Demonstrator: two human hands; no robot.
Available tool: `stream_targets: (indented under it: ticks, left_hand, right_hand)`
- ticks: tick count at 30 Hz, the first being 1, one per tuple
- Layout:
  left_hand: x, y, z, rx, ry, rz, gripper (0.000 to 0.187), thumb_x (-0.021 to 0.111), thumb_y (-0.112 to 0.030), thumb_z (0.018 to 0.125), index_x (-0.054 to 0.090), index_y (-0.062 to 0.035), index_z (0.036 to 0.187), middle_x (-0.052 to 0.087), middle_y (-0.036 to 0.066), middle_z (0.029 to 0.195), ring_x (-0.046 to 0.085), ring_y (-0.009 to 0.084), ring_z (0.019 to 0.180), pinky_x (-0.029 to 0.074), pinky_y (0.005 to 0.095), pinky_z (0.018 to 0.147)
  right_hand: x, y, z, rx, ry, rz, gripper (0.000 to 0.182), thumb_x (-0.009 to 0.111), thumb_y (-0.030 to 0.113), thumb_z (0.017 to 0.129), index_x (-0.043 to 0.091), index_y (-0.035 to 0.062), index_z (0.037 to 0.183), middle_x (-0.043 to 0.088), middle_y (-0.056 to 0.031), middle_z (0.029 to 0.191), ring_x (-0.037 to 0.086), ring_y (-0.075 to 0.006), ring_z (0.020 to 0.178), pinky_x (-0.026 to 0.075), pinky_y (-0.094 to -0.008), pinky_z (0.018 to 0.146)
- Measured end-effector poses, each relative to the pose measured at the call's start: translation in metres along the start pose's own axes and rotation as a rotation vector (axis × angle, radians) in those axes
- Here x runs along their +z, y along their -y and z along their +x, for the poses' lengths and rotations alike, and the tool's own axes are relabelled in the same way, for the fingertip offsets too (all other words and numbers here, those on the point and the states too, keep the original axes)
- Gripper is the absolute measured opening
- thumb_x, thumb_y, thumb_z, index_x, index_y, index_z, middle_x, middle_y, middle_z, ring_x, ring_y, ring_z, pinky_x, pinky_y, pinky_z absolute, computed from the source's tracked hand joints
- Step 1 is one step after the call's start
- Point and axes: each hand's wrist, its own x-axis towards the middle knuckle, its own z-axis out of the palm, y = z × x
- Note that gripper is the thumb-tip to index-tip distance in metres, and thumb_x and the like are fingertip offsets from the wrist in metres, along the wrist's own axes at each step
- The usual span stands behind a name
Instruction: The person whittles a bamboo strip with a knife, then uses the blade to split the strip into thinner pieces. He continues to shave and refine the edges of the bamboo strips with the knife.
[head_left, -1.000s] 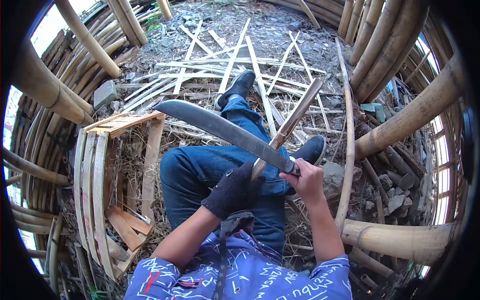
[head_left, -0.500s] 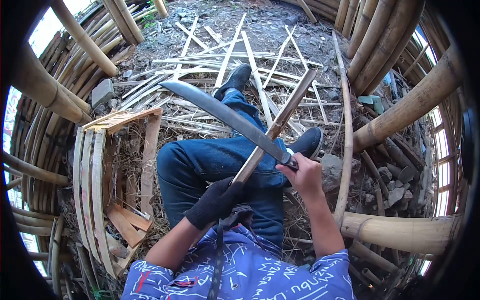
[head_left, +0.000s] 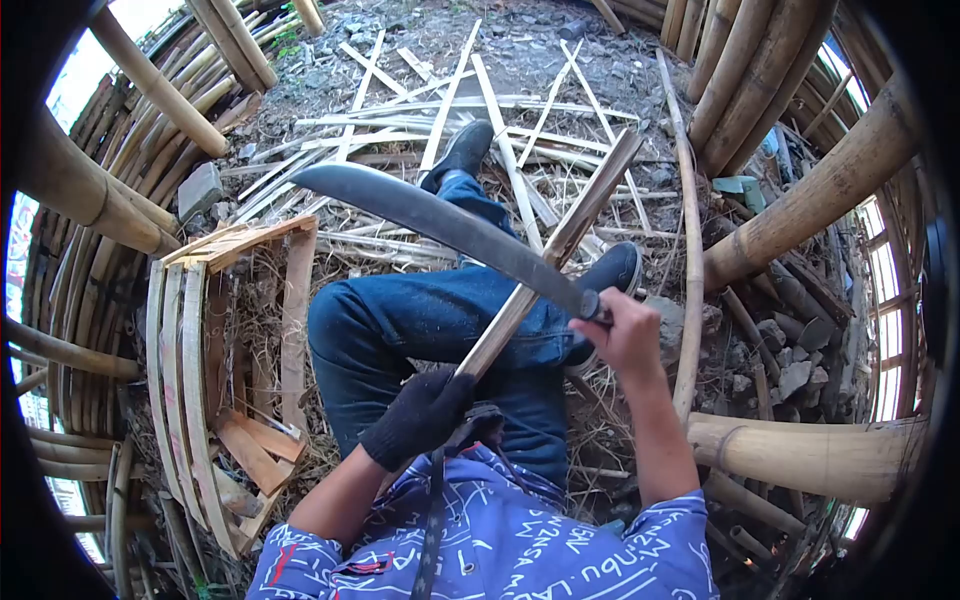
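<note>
My left hand (head_left: 418, 412), in a black knit glove, is wrapped round the lower end of a split bamboo strip (head_left: 503, 328). The strip slants up and away to the right across my legs, pale near the glove and darker brown toward its far end. My bare right hand (head_left: 622, 332) grips the handle of a machete (head_left: 440, 226). Its long dark blade curves away to the left, the tip lighter, and crosses over the strip just above its middle. Jeans and dark shoes show beneath both things.
Many thin pale strips (head_left: 450, 110) lie scattered on the stony ground ahead. A broken wooden crate (head_left: 185, 370) stands at my left, a grey block (head_left: 200, 190) beyond it. Thick bamboo poles (head_left: 815, 455) rise on both sides. A long thin pole (head_left: 690, 250) lies at right near rubble (head_left: 795, 378).
My right hand has moved slightly right and up with the machete. My gloved left hand has shifted a little to the left and down with the bamboo strip.
</note>
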Motion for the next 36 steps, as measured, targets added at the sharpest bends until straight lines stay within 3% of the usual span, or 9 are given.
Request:
stream_targets:
  ticks: [5,6,21,23,25,26,29,30,36]
  left_hand:
    - [-0.01,-0.022,-0.004,-0.282,0.079,-0.178,0.039,0.047,-0.035,0.1,0.057,-0.0047,0.077,0.052,-0.001,0.062,0.051,0.0087,0.057,0.04,0.028,0.051]
    - [-0.008,-0.002,-0.004,-0.108,0.036,-0.109,0.039,0.046,-0.036,0.101,0.057,-0.007,0.077,0.051,-0.004,0.063,0.048,0.0057,0.055,0.038,0.0242,0.048]
    - [-0.02,-0.01,-0.01,-0.278,0.128,-0.304,0.036,0.048,-0.035,0.1,0.056,-0.0058,0.081,0.051,-0.002,0.059,0.049,0.0067,0.048,0.037,0.0235,0.042]
    - [-0.021,-0.003,-0.014,-0.219,0.149,-0.277,0.035,0.048,-0.034,0.1,0.056,-0.0059,0.082,0.051,-0.002,0.059,0.049,0.0075,0.046,0.037,0.024,0.041]
    - [-0.018,0.0,-0.011,0.124,0.116,-0.077,0.036,0.047,-0.038,0.1,0.053,-0.0085,0.079,0.047,-0.002,0.057,0.046,0.0087,0.04,0.035,0.0242,0.037]
    - [-0.019,-0.015,-0.012,-0.264,0.094,-0.275,0.036,0.046,-0.036,0.1,0.052,-0.0088,0.078,0.045,-0.002,0.057,0.045,0.0082,0.042,0.035,0.0242,0.039]
    - [-0.025,-0.005,-0.015,-0.208,0.126,-0.254,0.037,0.044,-0.035,0.101,0.052,-0.0084,0.077,0.046,-0.002,0.057,0.045,0.0083,0.043,0.035,0.0243,0.039]
    - [-0.025,0.022,-0.014,0.097,0.091,-0.044,0.039,0.042,-0.036,0.102,0.052,-0.0077,0.076,0.047,-0.002,0.057,0.045,0.0085,0.042,0.034,0.0237,0.039]
    - [-0.027,-0.006,-0.013,-0.222,0.128,-0.315,0.043,0.04,-0.038,0.102,0.049,-0.009,0.071,0.046,-0.001,0.053,0.044,0.0091,0.039,0.033,0.024,0.037]
  right_hand:
    - [0.013,0.023,-0.008,0.028,-0.007,0.056,0.05,0.073,0.051,0.078,0.052,0.0071,0.07,0.055,-0.0105,0.056,0.061,-0.0326,0.054,0.046,-0.0398,0.047]
    - [0.012,0.018,-0.009,-0.061,-0.046,0.048,0.048,0.073,0.05,0.079,0.052,0.0074,0.07,0.056,-0.0109,0.056,0.061,-0.0333,0.054,0.046,-0.0403,0.047]
    - [0.01,0.012,-0.009,-0.07,-0.033,-0.052,0.048,0.074,0.052,0.076,0.056,0.0077,0.071,0.058,-0.0091,0.057,0.062,-0.0296,0.052,0.046,-0.0369,0.045]
    - [0.006,0.001,-0.003,-0.104,-0.03,-0.034,0.049,0.073,0.053,0.077,0.056,0.0075,0.071,0.057,-0.0092,0.055,0.062,-0.0299,0.052,0.047,-0.0375,0.046]
    - [0.012,-0.004,-0.002,-0.006,0.008,-0.115,0.05,0.073,0.055,0.075,0.058,0.0078,0.07,0.057,-0.0088,0.055,0.062,-0.0299,0.051,0.048,-0.0381,0.047]
    - [0.018,0.01,-0.002,0.041,-0.005,-0.014,0.051,0.074,0.056,0.073,0.058,0.0081,0.07,0.057,-0.0087,0.055,0.062,-0.0297,0.051,0.048,-0.038,0.047]
    - [0.02,0.014,-0.007,-0.072,-0.01,-0.004,0.051,0.074,0.056,0.072,0.059,0.008,0.071,0.057,-0.0092,0.056,0.062,-0.0294,0.051,0.048,-0.0378,0.047]
    - [0.011,0.01,0.0,-0.109,-0.021,0.039,0.052,0.074,0.057,0.072,0.059,0.0077,0.071,0.057,-0.0102,0.056,0.062,-0.0312,0.052,0.048,-0.0379,0.047]
    - [0.025,0.028,-0.006,0.016,0.02,0.014,0.05,0.076,0.05,0.073,0.057,0.0039,0.071,0.054,-0.0105,0.055,0.06,-0.0301,0.051,0.044,-0.0361,0.045]
